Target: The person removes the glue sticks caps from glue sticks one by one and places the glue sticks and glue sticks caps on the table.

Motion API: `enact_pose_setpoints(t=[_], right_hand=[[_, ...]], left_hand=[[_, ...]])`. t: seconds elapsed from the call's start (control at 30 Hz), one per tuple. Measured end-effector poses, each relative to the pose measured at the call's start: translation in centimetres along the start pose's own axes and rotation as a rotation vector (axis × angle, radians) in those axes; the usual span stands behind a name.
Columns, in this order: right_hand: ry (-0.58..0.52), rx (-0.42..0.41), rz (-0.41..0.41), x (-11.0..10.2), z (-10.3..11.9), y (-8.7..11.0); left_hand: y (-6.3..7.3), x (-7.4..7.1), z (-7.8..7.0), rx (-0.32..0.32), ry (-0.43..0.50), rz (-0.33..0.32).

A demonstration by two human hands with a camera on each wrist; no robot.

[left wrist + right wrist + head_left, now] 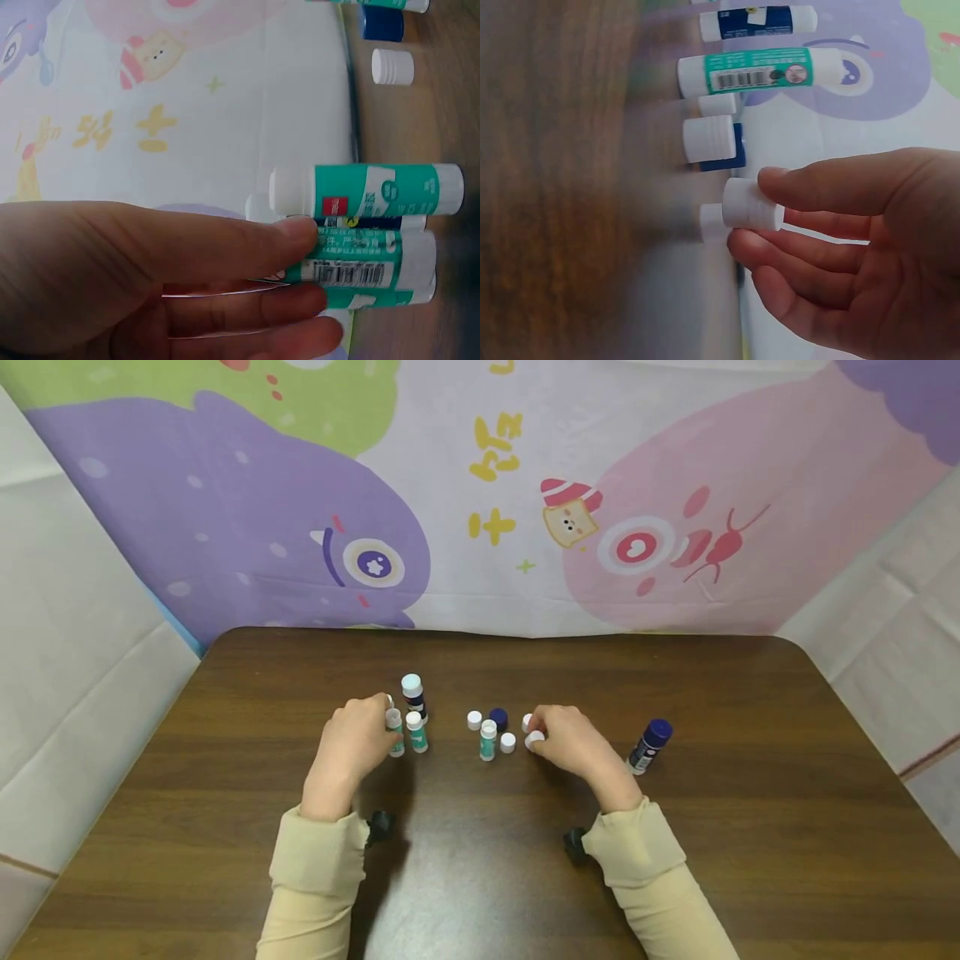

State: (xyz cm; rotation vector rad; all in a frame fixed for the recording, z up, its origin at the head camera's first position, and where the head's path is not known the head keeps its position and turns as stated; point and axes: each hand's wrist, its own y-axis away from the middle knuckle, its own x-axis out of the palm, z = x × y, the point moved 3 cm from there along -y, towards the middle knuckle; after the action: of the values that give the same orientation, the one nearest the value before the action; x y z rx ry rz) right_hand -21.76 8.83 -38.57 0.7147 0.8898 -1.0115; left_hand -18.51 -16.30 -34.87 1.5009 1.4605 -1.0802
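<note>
My left hand (pixel 352 739) pinches a green-and-white glue stick (pixel 352 262) between thumb and fingers; its barcode faces the wrist camera. Close beside it stands a second green glue stick (pixel 417 733), with a navy glue stick (pixel 414 700) behind. Another green one is partly hidden under the held stick in the left wrist view. Between thumb and fingertips of my right hand (pixel 573 743) is a white cap (pixel 750 204), low over the table. One more white cap (pixel 711 223) lies just behind it.
Between the hands a green glue stick (pixel 488 743) stands upright, with a dark blue cap (pixel 498 718) and white caps (pixel 507 743) around it. A navy glue stick with a blue lid (pixel 648 747) stands right of the right hand. A printed cloth (pixel 480 585) hangs behind the table.
</note>
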Motion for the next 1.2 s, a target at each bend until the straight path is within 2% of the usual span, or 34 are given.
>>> enact_pose_setpoints(t=[0.33, 0.6, 0.9, 1.2], right_hand=[[0.032, 0.011, -0.022, 0.6, -0.4, -0.4], [0.039, -0.002, -0.022, 0.9, -0.5, -0.5], [0.024, 0.035, -0.035, 1.1, -0.6, -0.7], [0.039, 0.04, -0.053, 1.3, -0.6, -0.9]], left_hand=[[-0.2, 0.7, -0.3, -0.018, -0.051, -0.011], [-0.3, 0.9, -0.3, -0.019, -0.075, 0.036], [-0.5, 1.4, 0.0, -0.04, -0.078, 0.083], [-0.6, 1.3, 0.0, -0.031, -0.074, 0.058]])
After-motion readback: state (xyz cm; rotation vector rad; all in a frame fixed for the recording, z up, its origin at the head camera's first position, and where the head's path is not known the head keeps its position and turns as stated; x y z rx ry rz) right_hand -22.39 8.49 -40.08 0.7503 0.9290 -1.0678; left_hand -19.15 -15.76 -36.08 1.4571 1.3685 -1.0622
